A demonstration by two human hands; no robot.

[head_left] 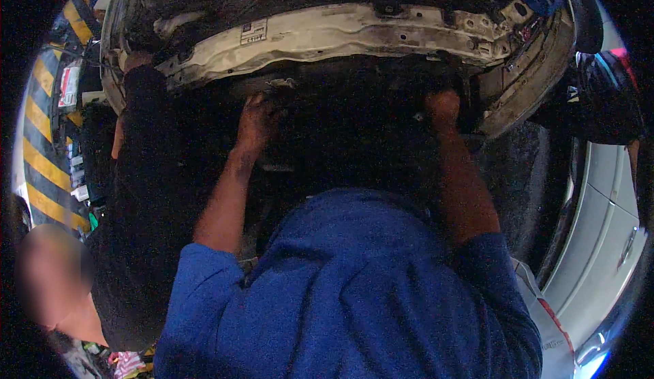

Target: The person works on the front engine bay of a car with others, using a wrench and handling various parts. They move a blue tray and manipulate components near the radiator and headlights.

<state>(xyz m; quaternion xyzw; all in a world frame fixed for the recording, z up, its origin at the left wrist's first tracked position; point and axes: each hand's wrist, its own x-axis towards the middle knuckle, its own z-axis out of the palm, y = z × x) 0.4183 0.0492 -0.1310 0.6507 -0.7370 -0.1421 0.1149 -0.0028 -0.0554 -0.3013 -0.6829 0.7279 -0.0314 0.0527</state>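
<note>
Both my arms stretch forward below a dirty white metal crossbeam of a car front. My left hand is at the dark area under the beam's left half, its fingers curled against something black that blends into the shadow. Farther right, my right hand is closed like a fist below the beam's right end. Whatever it grips is lost in the dark. A small pale metal piece shows just above my left hand.
A co-worker's black sleeve reaches along my left, with the hand at the car's left end. Another person in a dark shirt stands at the right. A silver car is at right. Yellow-black striping lies far left.
</note>
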